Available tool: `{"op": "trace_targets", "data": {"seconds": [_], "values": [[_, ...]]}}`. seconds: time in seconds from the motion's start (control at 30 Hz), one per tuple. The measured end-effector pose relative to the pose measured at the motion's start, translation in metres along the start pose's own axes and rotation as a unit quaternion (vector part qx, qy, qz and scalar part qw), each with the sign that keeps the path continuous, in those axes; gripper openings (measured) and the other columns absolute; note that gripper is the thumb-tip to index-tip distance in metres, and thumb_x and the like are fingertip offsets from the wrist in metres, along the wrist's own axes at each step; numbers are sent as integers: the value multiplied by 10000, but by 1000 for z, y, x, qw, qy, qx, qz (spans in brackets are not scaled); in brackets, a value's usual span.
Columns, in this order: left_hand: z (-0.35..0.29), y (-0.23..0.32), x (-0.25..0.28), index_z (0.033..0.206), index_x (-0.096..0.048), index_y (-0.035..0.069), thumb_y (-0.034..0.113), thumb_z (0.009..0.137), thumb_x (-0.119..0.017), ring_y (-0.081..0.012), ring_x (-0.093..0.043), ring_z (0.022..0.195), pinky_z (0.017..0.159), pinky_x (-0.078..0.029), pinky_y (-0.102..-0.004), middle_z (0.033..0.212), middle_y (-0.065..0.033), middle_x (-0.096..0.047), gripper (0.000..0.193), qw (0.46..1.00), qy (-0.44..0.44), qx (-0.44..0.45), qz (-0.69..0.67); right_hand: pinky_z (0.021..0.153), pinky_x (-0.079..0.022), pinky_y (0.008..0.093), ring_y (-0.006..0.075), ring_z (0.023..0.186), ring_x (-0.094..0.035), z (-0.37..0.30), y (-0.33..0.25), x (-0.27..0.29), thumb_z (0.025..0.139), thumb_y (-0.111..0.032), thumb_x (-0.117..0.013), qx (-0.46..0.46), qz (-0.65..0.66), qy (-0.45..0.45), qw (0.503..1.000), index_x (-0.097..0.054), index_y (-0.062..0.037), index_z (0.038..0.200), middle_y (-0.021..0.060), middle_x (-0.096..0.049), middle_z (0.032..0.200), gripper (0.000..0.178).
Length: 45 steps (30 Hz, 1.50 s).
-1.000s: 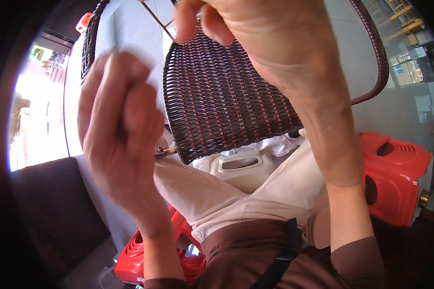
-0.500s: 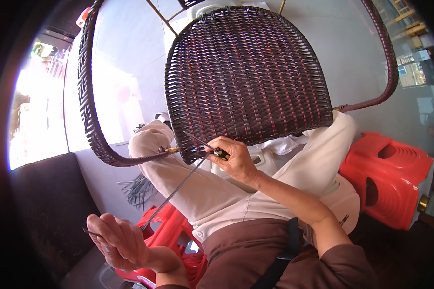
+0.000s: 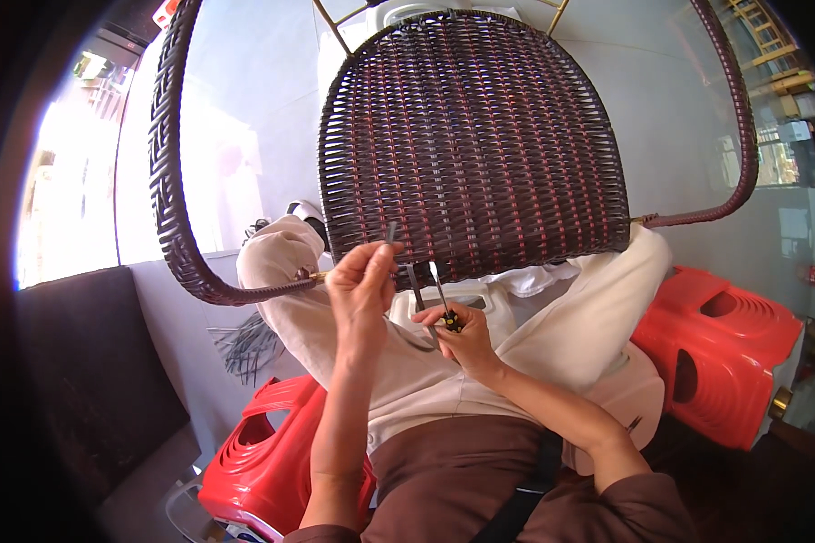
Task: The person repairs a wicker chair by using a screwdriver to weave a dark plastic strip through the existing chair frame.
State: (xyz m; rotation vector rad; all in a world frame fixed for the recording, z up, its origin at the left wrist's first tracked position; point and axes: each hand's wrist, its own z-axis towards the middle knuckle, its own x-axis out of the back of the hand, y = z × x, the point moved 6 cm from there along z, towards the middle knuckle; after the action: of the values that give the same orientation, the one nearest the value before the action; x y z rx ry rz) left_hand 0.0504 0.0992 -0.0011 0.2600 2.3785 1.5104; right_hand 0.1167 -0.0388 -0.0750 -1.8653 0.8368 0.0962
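Note:
The wicker chair seat (image 3: 480, 145), woven in dark brown and reddish strips, rests across my knees with its near edge toward me. My left hand (image 3: 360, 285) is closed in a pinch on a dark flat weaving strip (image 3: 392, 232), whose end sticks up above the fingertips. In my right hand (image 3: 466, 337) is a screwdriver (image 3: 450, 319) with a black and yellow handle, its bright shaft pointing up at the near edge of the seat. A length of strip also hangs from that edge past my right fingers and curves between the two hands.
Curved woven armrests (image 3: 174, 163) frame the seat on both sides. A red plastic stool (image 3: 715, 344) lies to the right, another red stool (image 3: 244, 462) at the lower left. Loose dark strips (image 3: 249, 348) lie on the floor beyond my left leg.
My left hand has come up and right from the lower left, close to the seat's near edge. The strip is no longer pulled taut. My right hand has moved slightly right and down, and the screwdriver now points upward.

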Motion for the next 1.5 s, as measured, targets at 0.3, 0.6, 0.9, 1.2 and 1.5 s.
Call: {"op": "trace_targets", "data": {"seconds": [0.3, 0.6, 0.9, 1.2, 1.5], "values": [[-11, -47, 4, 863, -625, -5, 148, 880, -580, -5, -336, 403, 362, -210, -161, 587, 5, -524, 160, 997, 68, 19, 4, 686, -426, 274, 160, 766, -517, -22, -53, 26, 799, -72, -614, 93, -308, 65, 945, -570, 30, 1036, 92, -553, 893, 262], [-15, -50, 10, 854, -618, -6, 152, 885, -572, -6, -327, 397, 364, -209, -158, 586, -4, -531, 167, 996, 73, 35, -32, 652, -462, 371, 321, 722, -575, -3, -113, -2, 845, -83, -561, 194, -467, 30, 862, -501, -51, 1178, 153, -572, 855, 339], [-9, -24, 0, 888, -620, -16, 64, 876, -564, 5, -405, 533, 464, -297, -152, 675, 1, -600, 98, 996, 34, -66, 57, 567, -467, 391, 315, 662, -596, -3, -119, -14, 851, -135, -554, 184, -581, 0, 793, -585, -17, 1037, 135, -613, 749, 223], [-19, -50, 5, 905, -613, -13, 148, 890, -561, -16, -376, 416, 383, -289, -159, 759, -89, -666, 170, 999, 53, -7, 10, 536, -443, 427, 335, 615, -594, 7, -141, -27, 843, -108, -534, 45, -646, -60, 759, -540, -26, 809, 160, -616, 696, 89], [-19, -53, 5, 865, -602, -27, 164, 894, -554, -20, -384, 395, 366, -294, -168, 745, -107, -667, 200, 997, 64, 22, -19, 658, -478, 440, 369, 709, -598, 52, -153, -28, 874, -169, -470, 108, -667, -249, 694, -601, 31, 761, 197, -610, 758, 265]]}}
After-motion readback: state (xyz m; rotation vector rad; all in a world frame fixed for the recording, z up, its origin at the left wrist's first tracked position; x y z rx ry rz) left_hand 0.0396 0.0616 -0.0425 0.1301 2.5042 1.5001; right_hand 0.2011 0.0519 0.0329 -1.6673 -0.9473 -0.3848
